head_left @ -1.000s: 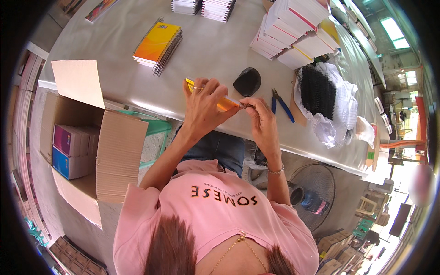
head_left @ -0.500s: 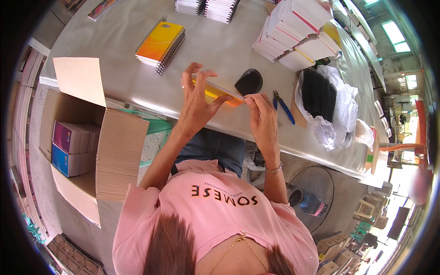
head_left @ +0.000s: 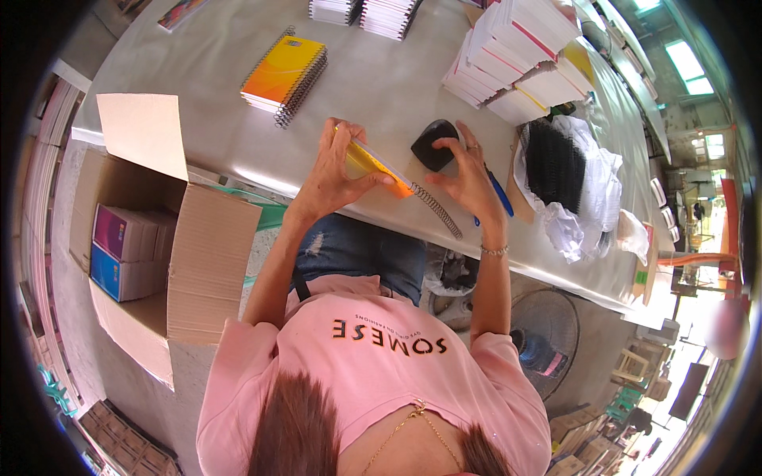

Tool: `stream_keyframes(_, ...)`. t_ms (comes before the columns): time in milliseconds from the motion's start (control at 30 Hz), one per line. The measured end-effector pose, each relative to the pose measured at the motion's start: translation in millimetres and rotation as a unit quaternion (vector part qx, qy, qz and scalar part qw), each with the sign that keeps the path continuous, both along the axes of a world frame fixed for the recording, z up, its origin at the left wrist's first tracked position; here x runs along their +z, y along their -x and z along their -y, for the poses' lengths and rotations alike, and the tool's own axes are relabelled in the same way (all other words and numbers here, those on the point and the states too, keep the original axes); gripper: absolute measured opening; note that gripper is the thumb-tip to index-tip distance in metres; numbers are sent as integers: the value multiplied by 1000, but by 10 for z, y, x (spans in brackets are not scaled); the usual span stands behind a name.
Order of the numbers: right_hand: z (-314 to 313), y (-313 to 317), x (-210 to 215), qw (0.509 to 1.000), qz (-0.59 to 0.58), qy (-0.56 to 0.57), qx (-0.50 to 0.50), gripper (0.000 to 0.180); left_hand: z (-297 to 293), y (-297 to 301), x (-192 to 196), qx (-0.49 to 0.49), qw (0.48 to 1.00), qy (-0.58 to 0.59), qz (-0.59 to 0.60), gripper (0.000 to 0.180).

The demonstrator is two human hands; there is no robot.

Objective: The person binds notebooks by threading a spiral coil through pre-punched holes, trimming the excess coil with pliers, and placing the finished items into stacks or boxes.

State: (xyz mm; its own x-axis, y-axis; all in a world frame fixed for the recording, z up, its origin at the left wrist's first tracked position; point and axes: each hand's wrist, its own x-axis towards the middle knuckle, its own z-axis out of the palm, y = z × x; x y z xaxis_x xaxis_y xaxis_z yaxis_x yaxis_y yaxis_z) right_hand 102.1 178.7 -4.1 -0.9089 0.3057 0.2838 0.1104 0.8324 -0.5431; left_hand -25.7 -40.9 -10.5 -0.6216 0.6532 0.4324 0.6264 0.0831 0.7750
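My left hand point(head_left: 329, 174) grips a yellow-orange notebook point(head_left: 373, 168) on edge, thumb on one side and fingers over the other. A dark wire spiral coil point(head_left: 438, 210) sticks out from the notebook's near right end, partly threaded into its edge. My right hand point(head_left: 468, 174) is beside a black rounded object point(head_left: 433, 145), its fingers curved and apart with nothing visible between them; whether it touches the object I cannot tell. Blue-handled pliers point(head_left: 498, 194) lie just behind that hand, partly hidden by it.
Spiral-bound yellow-orange notebooks point(head_left: 286, 71) are piled farther back. Unbound book blocks point(head_left: 516, 59) stand at the back right. Black coils point(head_left: 553, 163) lie in white plastic wrapping point(head_left: 603, 170). At left, an open cardboard box point(head_left: 213, 262) holds purple and blue books point(head_left: 111, 274).
My right hand has let go of the notebook's end and moved right, its fingers spreading. The coil now hangs visibly out of that end. My left hand keeps its grip.
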Motion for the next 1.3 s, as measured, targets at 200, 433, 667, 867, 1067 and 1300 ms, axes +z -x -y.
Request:
stream_keyframes(200, -228, -165, 18, 841, 41, 528, 114, 44, -39, 36, -109, 2, 999, -40, 19, 79)
stream_keyframes(433, -176, -341, 170, 853, 123, 466, 203, 48, -42, 49, -170, 0, 999, -33, 21, 79)
stream_keyframes(667, 135, -248, 291, 991, 110, 19, -73, 45, -31, 81, -134, -12, 998, -12, 65, 81)
stream_keyframes(867, 53, -391, 319, 907, 117, 388, 117, 38, -59, 81, -238, -26, 991, -54, 116, 98)
stream_keyframes(1067, 127, -323, 350, 876, 125, 461, 67, 37, -90, 50, -208, -24, 981, -56, 185, 112)
stream_keyframes(1300, 219, -382, 489, 854, 63, 481, 190, 35, -61, 45, -151, -39, 978, -32, 201, 114)
